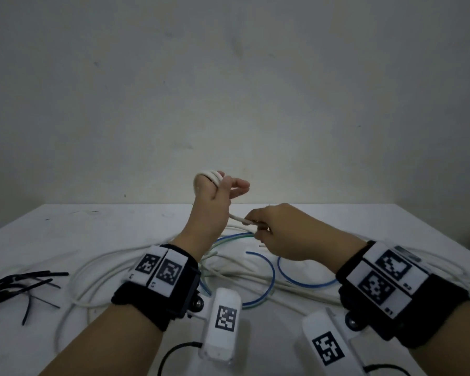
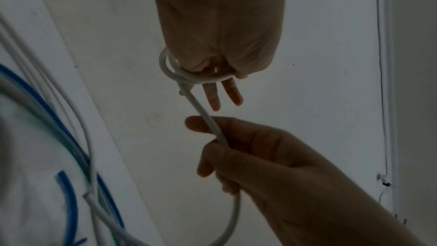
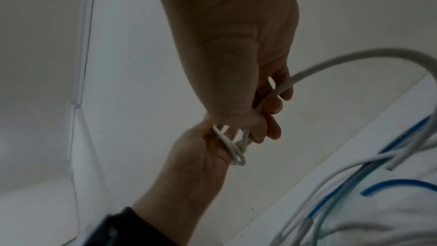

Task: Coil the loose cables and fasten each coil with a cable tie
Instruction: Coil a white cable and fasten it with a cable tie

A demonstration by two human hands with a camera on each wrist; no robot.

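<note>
My left hand (image 1: 228, 187) is raised above the white table (image 1: 106, 229), with a few loops of white cable (image 1: 210, 175) wound round it. In the left wrist view the loops (image 2: 189, 78) sit at the base of its fingers (image 2: 214, 98), two of which point straight out. The right hand (image 1: 263, 226), lower and to the right, pinches the same cable's free run (image 1: 238, 219) a short way from the coil. In the right wrist view that run (image 3: 331, 63) arcs away from the right hand (image 3: 267, 111), and the coil (image 3: 232, 151) lies in the left hand (image 3: 201, 149).
Loose white cables (image 1: 92, 270), two blue cable arcs (image 1: 270, 270) and a green one (image 1: 231, 236) lie tangled on the table under my wrists. A pile of black cable ties (image 1: 19, 283) lies at the near left. A plain wall stands behind the table.
</note>
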